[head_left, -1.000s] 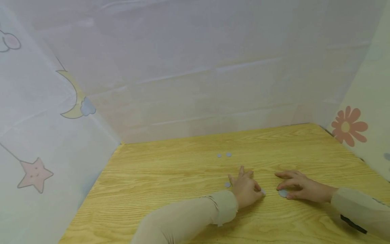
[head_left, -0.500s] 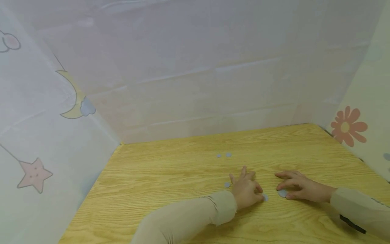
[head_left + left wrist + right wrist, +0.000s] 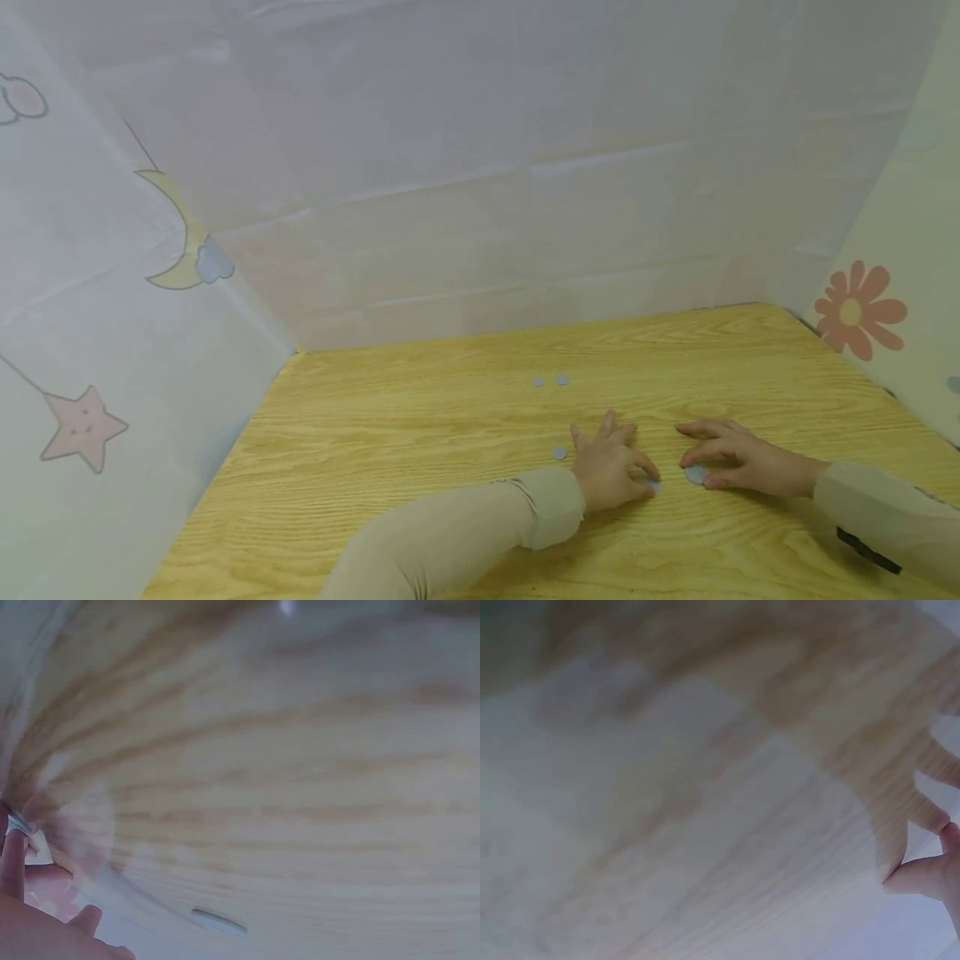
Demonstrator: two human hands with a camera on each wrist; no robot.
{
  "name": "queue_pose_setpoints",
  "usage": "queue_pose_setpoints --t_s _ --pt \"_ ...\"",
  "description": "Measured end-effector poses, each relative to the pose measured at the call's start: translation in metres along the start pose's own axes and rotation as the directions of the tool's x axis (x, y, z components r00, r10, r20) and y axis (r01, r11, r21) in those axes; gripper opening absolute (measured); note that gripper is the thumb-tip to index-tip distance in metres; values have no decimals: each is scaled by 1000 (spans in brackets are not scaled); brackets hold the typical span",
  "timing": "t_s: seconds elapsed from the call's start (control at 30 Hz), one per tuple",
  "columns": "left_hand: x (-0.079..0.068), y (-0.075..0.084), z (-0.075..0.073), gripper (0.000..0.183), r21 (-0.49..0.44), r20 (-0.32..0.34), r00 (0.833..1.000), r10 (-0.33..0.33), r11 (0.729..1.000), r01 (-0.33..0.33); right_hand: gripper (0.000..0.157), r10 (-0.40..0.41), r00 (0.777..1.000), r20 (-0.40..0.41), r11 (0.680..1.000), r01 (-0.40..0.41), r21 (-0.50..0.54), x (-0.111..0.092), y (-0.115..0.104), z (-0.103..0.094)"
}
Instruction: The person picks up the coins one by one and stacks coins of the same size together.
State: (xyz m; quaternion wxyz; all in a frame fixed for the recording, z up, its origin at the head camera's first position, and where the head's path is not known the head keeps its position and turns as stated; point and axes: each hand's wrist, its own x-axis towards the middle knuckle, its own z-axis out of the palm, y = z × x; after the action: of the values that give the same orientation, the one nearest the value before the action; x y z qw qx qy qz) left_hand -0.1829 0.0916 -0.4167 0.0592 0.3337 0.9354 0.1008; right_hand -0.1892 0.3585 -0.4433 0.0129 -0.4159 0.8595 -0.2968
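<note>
Several flat round grey discs, coin-like, are on the wooden table. My left hand [image 3: 611, 471] has its thumb and index finger at the edges of a small disc [image 3: 656, 486], pinching it low at the tabletop; its other fingers spread forward. Partly covered by fingers, a larger disc [image 3: 696, 475] lies between the thumb and index finger of my right hand [image 3: 757, 462], which grips its edges. Left of the left hand rests another small disc [image 3: 559, 453], seen edge-on as a thin disc [image 3: 218, 922] in the left wrist view. The right wrist view shows only fingertips [image 3: 922, 874].
Farther back lie two small discs, a left one [image 3: 538, 382] and a right one [image 3: 562, 380]. The wood-grain table [image 3: 390, 417] meets a pale cloth wall [image 3: 450, 250] behind it. Printed walls stand at both sides. A dark strip [image 3: 867, 550] hangs below the right sleeve.
My left hand has shifted slightly right. The small disc by it was tilted in the fingers, then lay more exposed beside the thumb, and now the index finger reaches over it. My right hand stays put.
</note>
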Motion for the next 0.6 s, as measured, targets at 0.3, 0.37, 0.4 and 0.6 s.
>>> queue_pose_setpoints --t_s 0.3,0.37,0.4,0.6 --pt "1 -2 2 26 -59 -21 999 -48 997 47 35 11 1000 18 996 -13 83 0 -2 1" --pt "2 -3 3 26 -70 -33 998 -54 996 51 34 17 1000 18 996 -18 85 0 -1 1" --pt "2 -3 3 26 -74 -38 998 -58 996 55 34 19 1000 18 997 -20 74 0 -1 1" --pt "-1 -5 -5 27 -67 -54 997 -63 996 59 37 12 1000 25 999 -13 43 0 3 -3"
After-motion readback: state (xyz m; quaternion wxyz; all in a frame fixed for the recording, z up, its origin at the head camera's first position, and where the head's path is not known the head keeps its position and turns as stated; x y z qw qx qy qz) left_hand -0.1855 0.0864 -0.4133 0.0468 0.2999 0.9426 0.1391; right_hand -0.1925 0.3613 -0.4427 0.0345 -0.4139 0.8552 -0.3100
